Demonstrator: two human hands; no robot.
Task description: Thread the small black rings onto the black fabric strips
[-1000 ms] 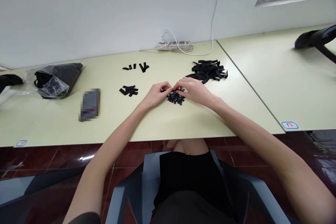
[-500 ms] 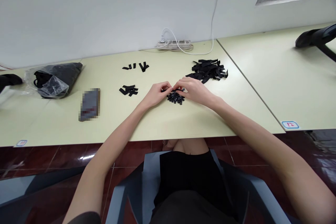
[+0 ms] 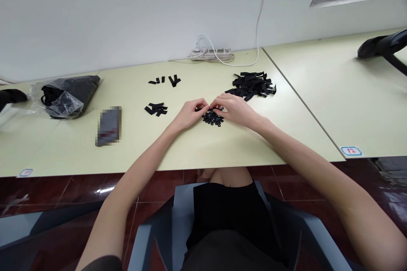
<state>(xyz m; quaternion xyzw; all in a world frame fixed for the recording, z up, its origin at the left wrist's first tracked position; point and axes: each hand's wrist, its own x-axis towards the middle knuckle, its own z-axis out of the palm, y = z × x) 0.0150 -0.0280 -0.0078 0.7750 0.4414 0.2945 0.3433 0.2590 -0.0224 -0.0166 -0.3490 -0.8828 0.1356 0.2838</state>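
Over a small pile of black rings (image 3: 213,119), my left hand (image 3: 191,112) and my right hand (image 3: 234,108) meet fingertip to fingertip. Both are closed in a pinch on a short black fabric strip (image 3: 217,109), mostly covered by the fingers. Whether a ring is on the strip I cannot make out. Just beyond my right hand lies a large heap of black strips (image 3: 253,84). To the left of my left hand is a smaller group of black strips (image 3: 156,109), with a few more short strips (image 3: 174,80) farther back.
On the left are a pixelated dark box-shaped object (image 3: 109,126) and a clear plastic bag (image 3: 68,97) with black material in it. A power strip (image 3: 211,54) with a white cable (image 3: 259,21) sits against the wall. Black stand-like objects (image 3: 378,46) are at both sides.
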